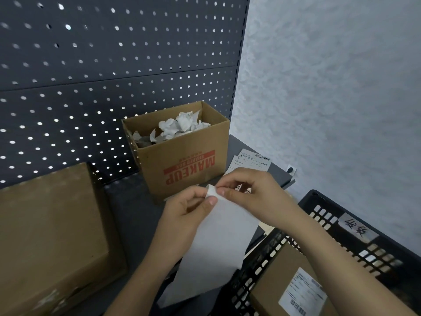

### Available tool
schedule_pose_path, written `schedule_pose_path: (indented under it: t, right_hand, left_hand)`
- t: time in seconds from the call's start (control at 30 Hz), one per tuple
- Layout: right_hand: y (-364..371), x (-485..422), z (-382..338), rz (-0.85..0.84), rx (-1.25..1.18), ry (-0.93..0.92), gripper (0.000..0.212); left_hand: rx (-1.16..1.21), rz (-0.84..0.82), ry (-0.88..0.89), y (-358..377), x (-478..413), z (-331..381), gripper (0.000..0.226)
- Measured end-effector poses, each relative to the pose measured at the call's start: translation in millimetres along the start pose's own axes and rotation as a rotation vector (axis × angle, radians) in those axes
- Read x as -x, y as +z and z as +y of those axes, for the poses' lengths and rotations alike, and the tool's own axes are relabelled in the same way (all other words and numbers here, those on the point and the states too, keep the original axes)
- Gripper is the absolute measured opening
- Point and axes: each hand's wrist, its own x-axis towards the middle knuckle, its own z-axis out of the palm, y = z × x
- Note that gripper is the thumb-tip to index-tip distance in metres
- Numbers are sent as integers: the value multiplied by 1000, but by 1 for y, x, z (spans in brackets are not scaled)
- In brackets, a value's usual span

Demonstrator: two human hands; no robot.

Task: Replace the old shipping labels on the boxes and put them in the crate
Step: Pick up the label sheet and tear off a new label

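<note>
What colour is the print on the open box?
Red. The print on the open box shows in the head view.

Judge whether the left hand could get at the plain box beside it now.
Probably yes: bare shelf lies between the left hand and box, though its fingers pinch the label.

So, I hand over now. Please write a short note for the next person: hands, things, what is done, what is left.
Hands: left hand and right hand both pinch the top corner of a white label sheet, apparently peeling it apart.
Things: plain box on the shelf at left, no label visible on it; open MAKEUP box behind holds crumpled paper; more labels lie beside it; crate at right.
Done: one labelled box lies in the crate.
Left: likely finish peeling, stick the label on the plain box, put it in the crate.
</note>
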Motion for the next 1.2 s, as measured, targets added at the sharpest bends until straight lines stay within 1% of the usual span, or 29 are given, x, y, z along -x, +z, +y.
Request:
schedule_pose_path:
  t: [0.1, 0.2, 0.27, 0.43, 0.67, 0.9, 1.2]
  right_hand:
    - [-3, 3, -5, 29, 10, -35, 6]
    - [-4, 6, -9, 4, 23, -65, 7]
    - [-3, 7, -10, -15, 51, -78, 8]
    - [-4, 7, -6, -14, 117, -74, 9]
    - [-6, 10, -2, -5, 184, -87, 8]
    - [-8, 14, -5, -34, 175, -112, 10]
    - [-10, 16, -6, -34, 245, -199, 7]
  left_hand:
    - [34, 10, 9, 2, -1, -1, 13]
    - [27, 24, 37, 4, -3, -1, 9]
    - [9, 28, 53, 5, -4, 0, 12]
    - [-52, -50, 82, 5, -6, 1, 16]
    - [-55, -48, 87, 9, -5, -1, 16]
    - [-61, -62, 110, 9, -6, 0, 17]
    - [-137, -56, 127, 8, -4, 5, 16]
